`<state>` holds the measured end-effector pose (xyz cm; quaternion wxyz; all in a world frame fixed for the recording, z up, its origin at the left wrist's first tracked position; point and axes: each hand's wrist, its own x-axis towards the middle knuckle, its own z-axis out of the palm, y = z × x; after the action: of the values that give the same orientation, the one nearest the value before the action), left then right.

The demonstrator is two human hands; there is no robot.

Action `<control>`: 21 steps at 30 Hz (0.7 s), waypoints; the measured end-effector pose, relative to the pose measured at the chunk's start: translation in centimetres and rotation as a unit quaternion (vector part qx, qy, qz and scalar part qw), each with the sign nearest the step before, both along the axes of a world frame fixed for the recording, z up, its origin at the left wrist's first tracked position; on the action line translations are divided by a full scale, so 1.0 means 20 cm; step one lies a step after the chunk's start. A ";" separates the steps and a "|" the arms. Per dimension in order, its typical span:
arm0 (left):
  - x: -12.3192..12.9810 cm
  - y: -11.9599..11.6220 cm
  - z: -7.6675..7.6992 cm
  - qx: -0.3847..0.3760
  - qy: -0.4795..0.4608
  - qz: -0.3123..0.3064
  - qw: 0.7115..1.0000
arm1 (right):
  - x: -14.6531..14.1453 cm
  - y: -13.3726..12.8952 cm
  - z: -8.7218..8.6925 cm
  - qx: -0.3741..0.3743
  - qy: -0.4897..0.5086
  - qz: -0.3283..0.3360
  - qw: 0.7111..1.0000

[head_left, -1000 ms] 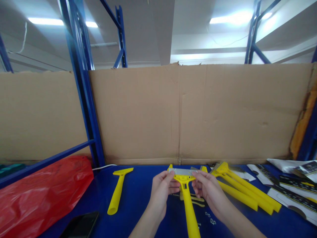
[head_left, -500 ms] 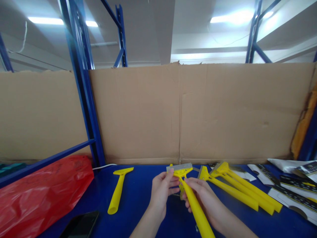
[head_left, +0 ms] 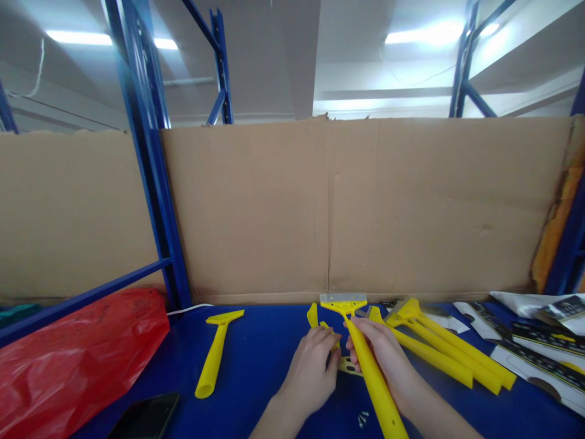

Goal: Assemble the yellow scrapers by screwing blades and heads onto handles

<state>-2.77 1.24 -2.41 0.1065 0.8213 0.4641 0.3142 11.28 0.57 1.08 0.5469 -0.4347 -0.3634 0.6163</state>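
Note:
A yellow long-handled scraper (head_left: 371,378) with a metal blade along its head is held by its handle in my right hand (head_left: 382,349), which is closed around it below the head. The handle slants toward me. Lower and to the left, my left hand (head_left: 311,363) is curled over the small yellow plastic pieces, fingertips closed on one piece (head_left: 337,345). Another small yellow piece (head_left: 312,315) lies just beyond its fingers. A slotted metal plate (head_left: 349,366) shows between the hands, partly hidden. Several small screws (head_left: 362,419) lie nearer me.
A bladeless yellow scraper handle (head_left: 214,360) lies at left, near a black phone (head_left: 145,417) and a red plastic bag (head_left: 86,360). Assembled yellow scrapers (head_left: 450,347) are grouped at right, beside black-and-white packaging (head_left: 539,372). Cardboard (head_left: 256,213) walls the back of the blue table (head_left: 260,341).
My left hand has left the scraper's head and moved down to the small yellow pieces. The scraper, still in my right hand, has shifted slightly right. The screws and slotted plate now show more.

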 end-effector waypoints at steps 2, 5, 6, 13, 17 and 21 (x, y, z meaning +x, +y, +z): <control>0.01 -0.01 0.01 -0.026 0.051 -0.025 0.998 | 0.01 0.01 0.00 0.003 -0.001 0.000 1.000; 0.01 -0.02 0.04 -0.053 0.075 0.017 0.996 | 0.02 0.02 0.00 0.012 -0.005 0.000 1.000; 0.01 -0.01 0.04 -0.057 0.077 0.040 0.995 | 0.02 0.02 0.00 0.013 -0.008 -0.001 1.000; 0.00 0.01 0.05 -0.047 0.073 0.147 0.985 | 0.02 0.02 -0.01 0.009 -0.012 -0.001 1.000; -0.02 0.01 0.04 -0.040 0.053 0.217 0.974 | 0.01 0.01 0.00 0.004 -0.011 -0.001 1.000; -0.04 0.00 0.05 -0.058 0.050 0.218 0.973 | 0.01 0.01 0.00 -0.008 -0.020 -0.005 1.000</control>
<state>-3.56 1.31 -1.44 0.0590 0.7075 0.6542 0.2607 11.53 0.73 1.15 0.5397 -0.4529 -0.3671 0.6074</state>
